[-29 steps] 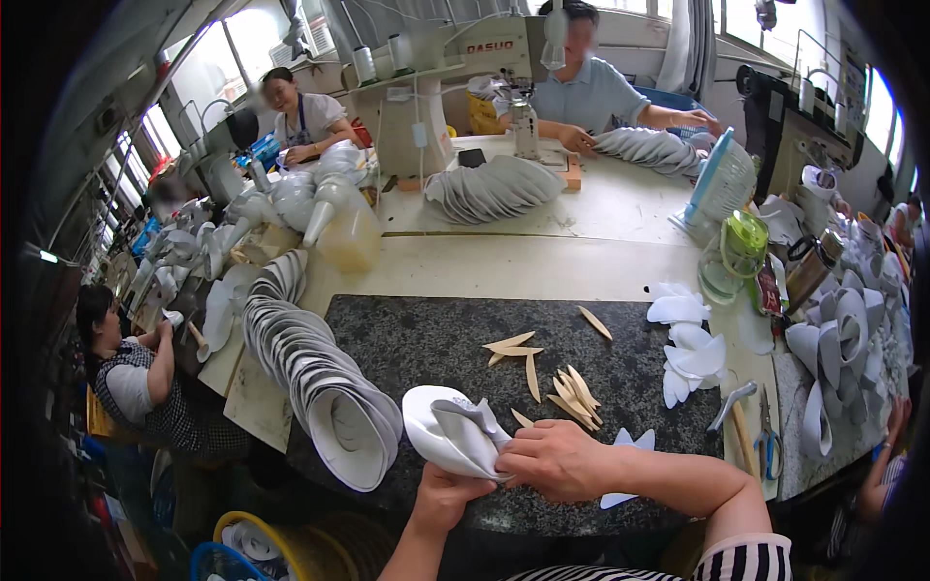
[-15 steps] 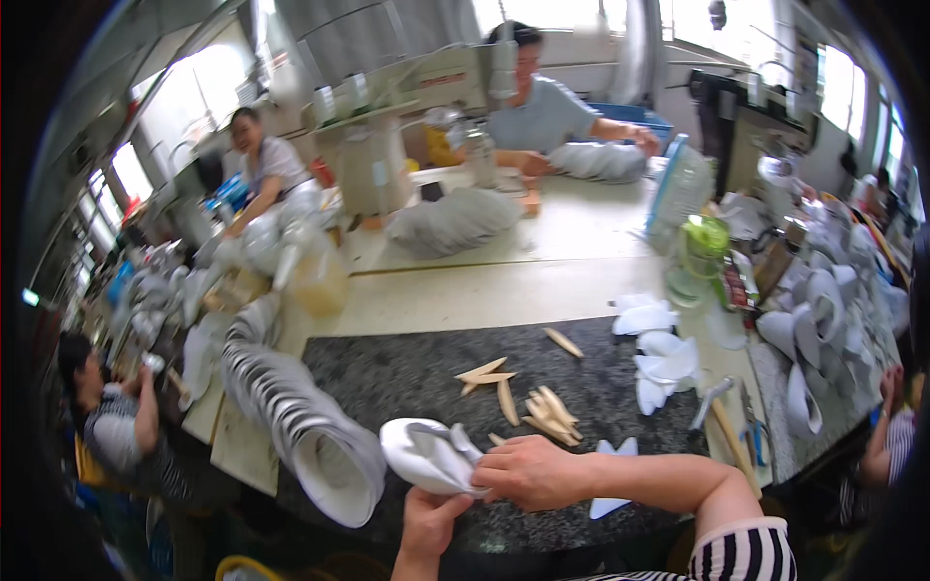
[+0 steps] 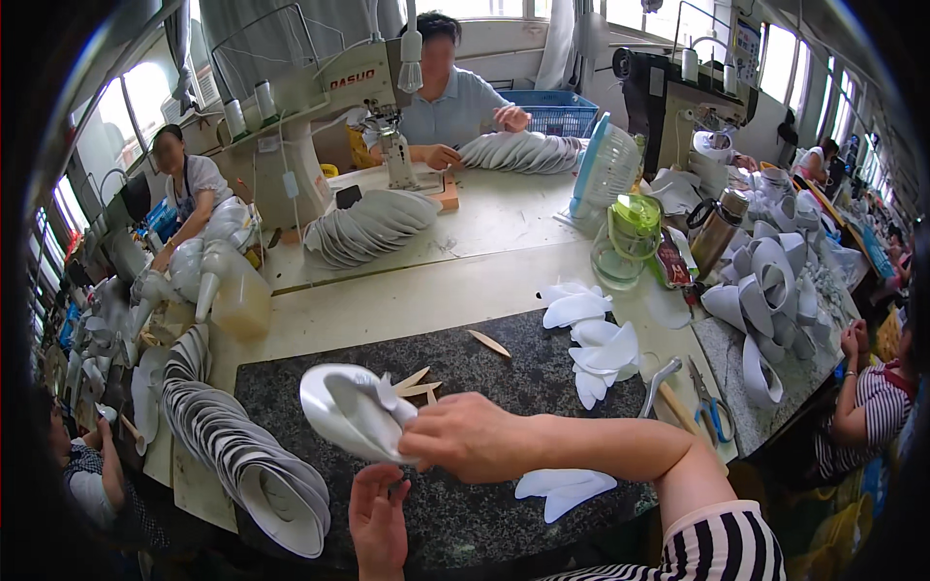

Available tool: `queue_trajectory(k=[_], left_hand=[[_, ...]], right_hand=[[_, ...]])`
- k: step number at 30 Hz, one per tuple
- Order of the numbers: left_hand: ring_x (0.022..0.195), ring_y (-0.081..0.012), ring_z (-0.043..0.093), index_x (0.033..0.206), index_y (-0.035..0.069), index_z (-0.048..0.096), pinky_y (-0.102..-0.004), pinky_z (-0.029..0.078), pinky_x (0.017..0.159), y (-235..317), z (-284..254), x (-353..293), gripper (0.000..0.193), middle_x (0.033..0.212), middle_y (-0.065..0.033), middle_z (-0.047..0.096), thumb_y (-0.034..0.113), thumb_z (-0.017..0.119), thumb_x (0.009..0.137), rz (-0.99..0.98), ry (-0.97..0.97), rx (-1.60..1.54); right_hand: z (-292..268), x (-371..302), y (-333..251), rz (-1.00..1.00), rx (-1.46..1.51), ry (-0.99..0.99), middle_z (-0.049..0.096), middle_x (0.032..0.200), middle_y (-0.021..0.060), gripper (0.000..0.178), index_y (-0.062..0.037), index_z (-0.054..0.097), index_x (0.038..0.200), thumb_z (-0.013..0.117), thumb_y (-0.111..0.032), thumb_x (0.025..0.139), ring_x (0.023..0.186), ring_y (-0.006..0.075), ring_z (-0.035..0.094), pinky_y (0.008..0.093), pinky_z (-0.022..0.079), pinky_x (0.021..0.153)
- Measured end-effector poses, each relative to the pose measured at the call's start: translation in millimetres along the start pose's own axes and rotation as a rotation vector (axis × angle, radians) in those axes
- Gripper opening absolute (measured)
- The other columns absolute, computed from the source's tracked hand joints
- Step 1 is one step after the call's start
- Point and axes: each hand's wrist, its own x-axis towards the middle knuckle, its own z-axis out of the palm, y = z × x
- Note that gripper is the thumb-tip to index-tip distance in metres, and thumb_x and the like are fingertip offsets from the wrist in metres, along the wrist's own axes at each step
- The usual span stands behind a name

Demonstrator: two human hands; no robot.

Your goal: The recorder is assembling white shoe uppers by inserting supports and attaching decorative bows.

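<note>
A white shoe upper (image 3: 334,412) is tilted up over the dark speckled slab (image 3: 281,382). My right hand (image 3: 465,438) grips its near right edge, fingers closed on the material. Just below that edge is my left hand (image 3: 378,523), its fingers loosely bent and apart, with nothing visible in them. Behind the right hand lie tan pointed slips (image 3: 415,381), partly hidden by it and the upper. Another tan slip (image 3: 489,343) lies farther back. Thin white curved pieces (image 3: 564,489) rest on the slab beneath my right forearm.
A row of nested uppers (image 3: 228,455) lines the left. More white pieces (image 3: 603,353), a hammer (image 3: 673,402) and blue-handled scissors (image 3: 715,412) lie right. Beyond are a green-lidded jar (image 3: 625,247), a sewing machine (image 3: 339,92) and a co-worker (image 3: 450,102) handling stacked pieces.
My left hand has come off the upper and dropped below it, while the right keeps its grip. The view has shifted, so the bench appears farther left.
</note>
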Motion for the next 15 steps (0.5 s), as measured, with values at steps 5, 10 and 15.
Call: queue_trajectory(k=[5,10,15], left_hand=[[0.131,-0.0295,0.057,0.144,0.001,0.050,-0.0502,0.041,0.114,1.0,-7.1,5.9,0.060,0.142,-0.0126,0.059,0.020,0.076,0.094,-0.045,-0.047,-0.086],[0.132,-0.0307,0.056,0.147,0.001,0.048,-0.0517,0.043,0.114,-2.7,-15.3,1.0,0.057,0.143,-0.0146,0.058,0.014,0.071,0.096,-0.073,-0.009,-0.148],[0.128,-0.0291,0.060,0.143,-0.001,0.049,-0.0487,0.047,0.111,-7.9,-22.7,-1.6,0.053,0.141,-0.0156,0.059,0.016,0.070,0.098,-0.128,-0.027,-0.121]], right_hand=[[15.5,-21.3,-11.3,-0.015,0.131,-0.234,0.062,0.091,0.0108,0.018,-0.0052,0.058,0.096,0.069,-0.017,0.089,0.092,0.0301,0.066,0.0432,0.051,0.077],[18.6,-27.3,-16.4,-0.033,0.137,-0.219,0.061,0.089,0.0110,0.016,-0.0047,0.058,0.095,0.067,-0.016,0.091,0.093,0.0301,0.065,0.0440,0.050,0.077],[19.9,-32.8,-16.6,-0.056,0.112,-0.235,0.061,0.092,0.0086,0.016,-0.0052,0.059,0.101,0.066,-0.016,0.091,0.092,0.0273,0.063,0.0417,0.048,0.076]])
